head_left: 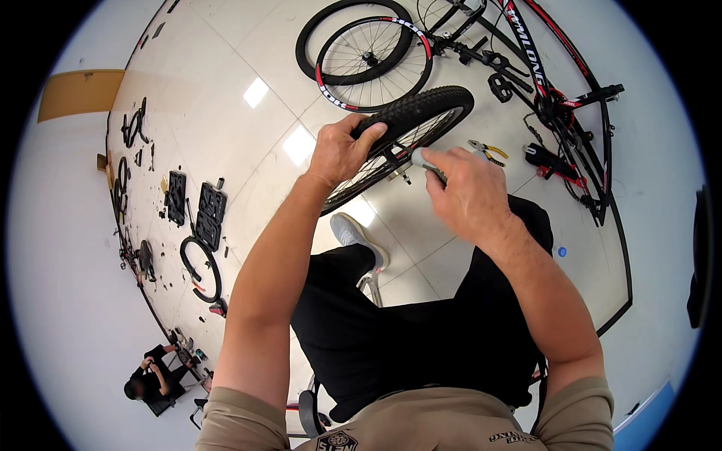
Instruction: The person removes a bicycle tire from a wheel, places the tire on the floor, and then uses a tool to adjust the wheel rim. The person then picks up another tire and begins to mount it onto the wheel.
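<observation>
A bicycle wheel with a black knobbly tyre (pixel 429 105) is held up in front of me, tilted, its hub and spokes showing between my hands. My left hand (pixel 340 152) is closed round the tyre on its left side, thumb on the tread. Beside the hub, my right hand (pixel 475 194) is closed on a light grey, soft-looking thing (pixel 420 157). Its end shows past my fingers near the spokes; most of it is hidden, and I cannot tell its exact kind. The axle end (pixel 406 179) sticks out just below it.
Beyond lie a rim with red and white markings (pixel 319 69), a black-and-red bicycle frame (pixel 535 68) and yellow-handled pliers (pixel 492 150). To the left are open black tool cases (pixel 213 207) and a loose tyre (pixel 185 259). Another person (pixel 159 370) sits at lower left.
</observation>
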Available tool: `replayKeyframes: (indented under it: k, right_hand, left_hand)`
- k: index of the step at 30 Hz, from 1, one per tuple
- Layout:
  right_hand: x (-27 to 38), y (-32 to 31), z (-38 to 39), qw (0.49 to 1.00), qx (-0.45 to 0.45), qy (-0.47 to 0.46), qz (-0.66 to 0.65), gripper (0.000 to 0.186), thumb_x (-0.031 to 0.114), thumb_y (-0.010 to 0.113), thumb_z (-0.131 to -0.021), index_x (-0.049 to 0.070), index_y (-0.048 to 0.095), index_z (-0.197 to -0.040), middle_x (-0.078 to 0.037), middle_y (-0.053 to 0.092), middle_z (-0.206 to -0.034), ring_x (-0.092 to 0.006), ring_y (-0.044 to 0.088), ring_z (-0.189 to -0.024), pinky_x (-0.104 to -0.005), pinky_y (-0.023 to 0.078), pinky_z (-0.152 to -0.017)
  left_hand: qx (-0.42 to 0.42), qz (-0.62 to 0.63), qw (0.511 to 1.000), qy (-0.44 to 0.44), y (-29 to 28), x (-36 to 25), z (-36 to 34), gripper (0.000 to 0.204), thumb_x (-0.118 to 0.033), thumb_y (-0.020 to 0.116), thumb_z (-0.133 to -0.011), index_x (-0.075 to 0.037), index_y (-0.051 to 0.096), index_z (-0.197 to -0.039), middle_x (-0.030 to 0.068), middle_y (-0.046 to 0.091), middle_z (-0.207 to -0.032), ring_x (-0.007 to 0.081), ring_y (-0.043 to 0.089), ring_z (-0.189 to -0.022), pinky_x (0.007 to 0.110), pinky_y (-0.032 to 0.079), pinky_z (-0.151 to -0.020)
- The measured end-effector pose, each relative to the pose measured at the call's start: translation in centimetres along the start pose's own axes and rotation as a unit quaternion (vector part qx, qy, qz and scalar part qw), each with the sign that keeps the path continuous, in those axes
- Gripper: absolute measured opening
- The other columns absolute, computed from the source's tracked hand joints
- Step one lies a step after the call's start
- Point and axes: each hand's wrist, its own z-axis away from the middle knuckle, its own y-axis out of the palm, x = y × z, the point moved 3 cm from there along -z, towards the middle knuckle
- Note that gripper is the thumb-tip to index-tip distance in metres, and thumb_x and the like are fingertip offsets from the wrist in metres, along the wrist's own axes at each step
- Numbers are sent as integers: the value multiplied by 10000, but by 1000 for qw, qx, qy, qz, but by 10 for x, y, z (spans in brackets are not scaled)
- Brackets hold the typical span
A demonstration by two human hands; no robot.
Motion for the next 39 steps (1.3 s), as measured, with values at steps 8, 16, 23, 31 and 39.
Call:
replayKeyframes:
  k: [8, 16, 23, 31, 39]
  right_hand:
    - [35, -21, -46, 974, 83, -99, 187, 92, 66, 638, -814, 49, 706, -754, -138, 711, -776, -314, 714, -757, -425, 551, -659]
    - [42, -18, -66, 963, 175, -20, 206, 115, 65, 640, -831, 37, 725, -903, -150, 735, -863, -316, 728, -845, -419, 576, -726]
    - [24, -25, -121, 954, 214, -12, 211, 127, 44, 627, -765, -52, 692, -816, -229, 703, -786, -358, 707, -741, -442, 568, -680]
    - [22, -35, -159, 919, 360, 92, 129, 113, 38, 670, -682, -32, 706, -764, -114, 609, -562, -183, 551, -423, -325, 455, -415]
    - [-14, -28, -133, 970, 227, -36, 81, 269, 74, 697, -748, -10, 750, -998, -178, 740, -900, -292, 714, -802, -383, 558, -759]
  left_hand:
    - [16, 15, 1000, -15, 7, -1, -11, 422, -403, 703, -918, 18, 721, -945, 201, 667, -706, 310, 636, -637, 387, 522, -652]
    - [20, 3, 999, -28, 7, -4, -19, 445, -431, 696, -916, 14, 710, -899, 191, 667, -695, 306, 637, -640, 391, 522, -657]
    - [62, -17, 998, -20, 16, -7, -34, 463, -444, 705, -906, 19, 717, -902, 192, 678, -703, 302, 649, -645, 402, 523, -664]
    - [97, 45, 992, -69, 13, 13, -45, 476, -457, 707, -910, 10, 738, -998, 144, 705, -749, 204, 636, -681, 347, 528, -712]
    - [104, 87, 985, -103, 6, 29, -48, 526, -490, 676, -929, 32, 728, -958, 131, 696, -746, 179, 632, -686, 342, 522, -690]
